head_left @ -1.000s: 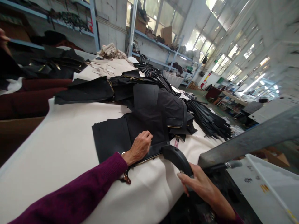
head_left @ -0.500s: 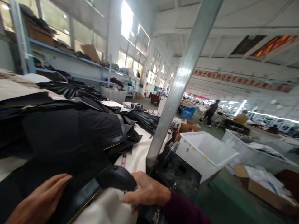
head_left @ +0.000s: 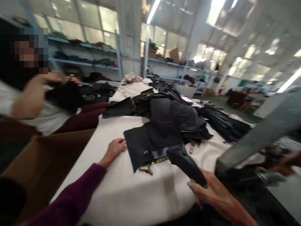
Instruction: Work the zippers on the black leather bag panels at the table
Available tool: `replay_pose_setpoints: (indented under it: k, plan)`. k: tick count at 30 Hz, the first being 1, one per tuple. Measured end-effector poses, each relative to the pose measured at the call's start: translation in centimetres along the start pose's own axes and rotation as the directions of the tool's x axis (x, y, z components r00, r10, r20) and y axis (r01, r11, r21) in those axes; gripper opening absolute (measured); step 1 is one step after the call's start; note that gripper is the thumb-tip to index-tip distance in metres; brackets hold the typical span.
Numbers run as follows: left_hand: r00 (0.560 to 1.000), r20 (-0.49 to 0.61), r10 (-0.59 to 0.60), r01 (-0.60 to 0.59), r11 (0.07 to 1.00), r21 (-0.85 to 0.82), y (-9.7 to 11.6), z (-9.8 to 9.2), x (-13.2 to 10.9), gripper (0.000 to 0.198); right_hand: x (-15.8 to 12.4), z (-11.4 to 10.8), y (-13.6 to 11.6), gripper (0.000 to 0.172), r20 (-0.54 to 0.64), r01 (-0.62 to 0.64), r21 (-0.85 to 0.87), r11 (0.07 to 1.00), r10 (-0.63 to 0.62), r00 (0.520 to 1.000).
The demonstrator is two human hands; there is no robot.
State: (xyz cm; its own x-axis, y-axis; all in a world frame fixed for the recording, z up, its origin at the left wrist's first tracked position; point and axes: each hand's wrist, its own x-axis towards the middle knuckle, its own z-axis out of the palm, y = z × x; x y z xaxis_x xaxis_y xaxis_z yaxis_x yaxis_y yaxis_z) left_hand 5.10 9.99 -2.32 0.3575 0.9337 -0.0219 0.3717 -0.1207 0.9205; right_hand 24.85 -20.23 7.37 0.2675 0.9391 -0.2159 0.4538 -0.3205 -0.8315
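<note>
A black fabric piece (head_left: 138, 141) with a small metal fitting lies on the white-covered table (head_left: 131, 191). Along its near edge runs a gold-coloured zip (head_left: 160, 160), with a brown pull at one end. At the piece's left edge, my left hand (head_left: 115, 149) has its fingers closed, apparently pinching the border. My right hand (head_left: 209, 186) is wrapped round the lower end of a smooth black strip (head_left: 185, 163). That strip reaches up to the fabric's right corner; whether the two are joined is unclear. More black pieces (head_left: 169, 116) are heaped just behind.
A person (head_left: 30, 100) sits at the left handling dark material. Below them stands a cardboard box (head_left: 51, 157). A slanted metal post (head_left: 263, 131) rises at the right beside a dark machine base (head_left: 249, 191). Black strips (head_left: 223, 125) lie beyond the heap, before blue shelves (head_left: 164, 62).
The view has swung left, bringing the seated person into sight. My left hand has gone from lying over the black fabric to its left edge. My right hand still grips the black strip.
</note>
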Motion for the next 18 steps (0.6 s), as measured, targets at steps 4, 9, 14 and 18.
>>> replay_pose_setpoints:
  k: [4, 9, 14, 18]
  plan:
    - [0.992, -0.011, -0.127, 0.126, 0.99, -0.07, -2.8, -3.7, -1.5, 0.014, 1.2, 0.7, -0.4, 0.034, 0.102, -0.003, -0.187, 0.982, 0.022, 0.995]
    - [0.987, 0.086, -0.134, 0.149, 0.967, -0.208, -2.8, -2.8, -2.1, 0.009, 0.8, 1.7, -0.8, 0.036, 0.139, -0.023, -0.255, 0.967, 0.06, 0.988]
    - [0.983, 0.108, -0.146, 0.173, 0.936, -0.305, -3.3, -2.3, -2.3, 0.012, 2.5, 3.0, -2.5, 0.027, 0.127, -0.023, -0.267, 0.963, 0.058, 0.99]
    - [0.966, 0.19, -0.176, 0.24, 0.883, -0.403, -3.1, -2.1, -2.2, 0.021, 5.1, 4.3, -3.9, 0.021, 0.147, -0.012, -0.28, 0.96, 0.055, 0.988]
